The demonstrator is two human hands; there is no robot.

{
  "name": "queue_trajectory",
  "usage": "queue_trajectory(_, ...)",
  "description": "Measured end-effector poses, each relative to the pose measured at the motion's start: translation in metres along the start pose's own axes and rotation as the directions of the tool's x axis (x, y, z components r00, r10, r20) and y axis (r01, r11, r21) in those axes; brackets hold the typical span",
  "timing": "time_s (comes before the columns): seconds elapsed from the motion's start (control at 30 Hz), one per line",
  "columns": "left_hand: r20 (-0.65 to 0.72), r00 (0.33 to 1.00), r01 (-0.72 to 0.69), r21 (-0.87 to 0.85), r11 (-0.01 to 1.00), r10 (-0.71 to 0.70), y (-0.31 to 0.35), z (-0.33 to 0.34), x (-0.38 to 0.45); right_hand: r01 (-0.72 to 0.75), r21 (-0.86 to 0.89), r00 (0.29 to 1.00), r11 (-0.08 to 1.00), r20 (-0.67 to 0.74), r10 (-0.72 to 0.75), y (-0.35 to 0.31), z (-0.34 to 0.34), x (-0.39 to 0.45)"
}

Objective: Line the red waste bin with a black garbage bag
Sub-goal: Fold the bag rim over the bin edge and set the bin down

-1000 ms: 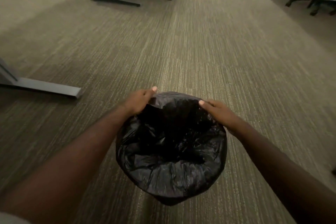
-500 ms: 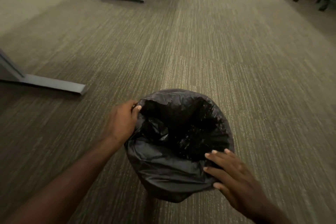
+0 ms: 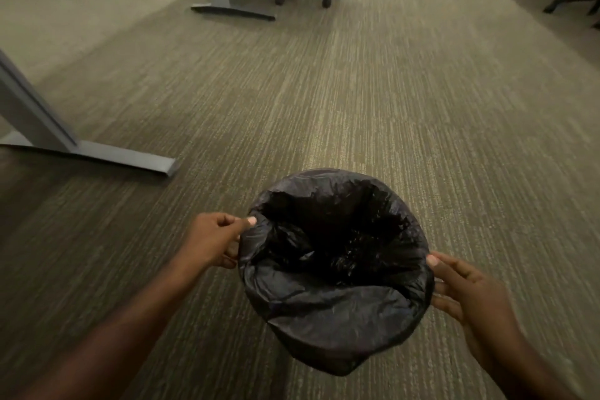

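On the carpet (image 3: pixel 357 91) stands the bin, hidden under the black bag (image 3: pixel 334 312) folded over its rim. At the bag's left edge, the left hand (image 3: pixel 216 242) pinches the plastic between thumb and curled fingers, forearm reaching in from lower left. Right hand (image 3: pixel 467 292) presses loosely spread fingers against the bag's right side, thumb on its edge.

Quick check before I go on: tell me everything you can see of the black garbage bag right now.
The black garbage bag looks like thin, crinkled, slightly glossy plastic. Its mouth is open in a rough circle, and the edge is folded outward and down all around, so no red shows. The inside sags in dark folds. It stands upright on the carpet. The left hand pinches the left rim; the right hand touches the right rim with spread fingers.
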State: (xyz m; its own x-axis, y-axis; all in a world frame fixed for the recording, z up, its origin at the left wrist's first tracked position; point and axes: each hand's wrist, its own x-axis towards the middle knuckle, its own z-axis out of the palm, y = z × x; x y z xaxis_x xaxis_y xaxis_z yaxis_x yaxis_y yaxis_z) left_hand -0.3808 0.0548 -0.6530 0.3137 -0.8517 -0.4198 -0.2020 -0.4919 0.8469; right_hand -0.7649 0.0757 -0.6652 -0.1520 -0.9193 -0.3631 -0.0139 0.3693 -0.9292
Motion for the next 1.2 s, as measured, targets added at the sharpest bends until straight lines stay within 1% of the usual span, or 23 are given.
queue_trajectory(0.13,-0.004,1.0,0.015,-0.017,1.0,-0.015,-0.002,0.001,0.008,-0.047,0.01,0.999,0.999,0.017,0.046,-0.003,0.007,0.013)
queue_trajectory(0.27,0.02,0.998,0.055,-0.14,0.989,-0.053,-0.001,-0.007,0.017,-0.075,0.027,0.995,0.997,0.074,0.073,-0.019,0.018,0.029)
queue_trajectory(0.37,0.012,0.998,0.064,-0.237,0.969,-0.063,0.002,-0.026,0.022,-0.101,0.067,0.988,0.993,0.126,0.092,-0.039,0.04,0.05)
queue_trajectory(0.5,-0.083,0.994,0.043,-0.32,0.946,-0.073,0.006,-0.065,0.037,-0.098,0.066,0.976,0.993,0.2,0.083,-0.069,0.102,0.094)
queue_trajectory(0.63,-0.193,0.975,0.031,-0.363,0.931,-0.108,0.006,-0.115,0.06,-0.076,0.034,0.952,0.997,0.3,0.062,-0.105,0.189,0.13)
queue_trajectory(0.77,-0.295,0.943,0.029,-0.393,0.919,-0.156,0.006,-0.164,0.08,-0.032,0.012,0.926,0.999,0.377,0.025,-0.127,0.276,0.155)
queue_trajectory(0.83,-0.33,0.924,0.041,-0.413,0.91,-0.191,0.005,-0.185,0.089,-0.01,-0.014,0.909,1.0,0.417,0.015,-0.131,0.313,0.164)
queue_trajectory(0.9,-0.333,0.913,0.071,-0.44,0.895,-0.236,0.003,-0.203,0.097,0.009,-0.056,0.899,0.998,0.438,0.017,-0.131,0.344,0.175)
queue_trajectory(1.0,-0.357,0.889,0.113,-0.439,0.891,-0.288,0.001,-0.218,0.105,0.029,-0.136,0.889,0.99,0.457,0.036,-0.126,0.377,0.186)
queue_trajectory(1.1,-0.377,0.866,0.152,-0.427,0.892,-0.328,-0.006,-0.224,0.111,0.037,-0.171,0.89,0.985,0.454,0.045,-0.116,0.394,0.194)
queue_trajectory(1.2,-0.378,0.855,0.166,-0.45,0.878,-0.356,-0.018,-0.226,0.119,0.03,-0.182,0.886,0.983,0.459,0.058,-0.108,0.401,0.199)
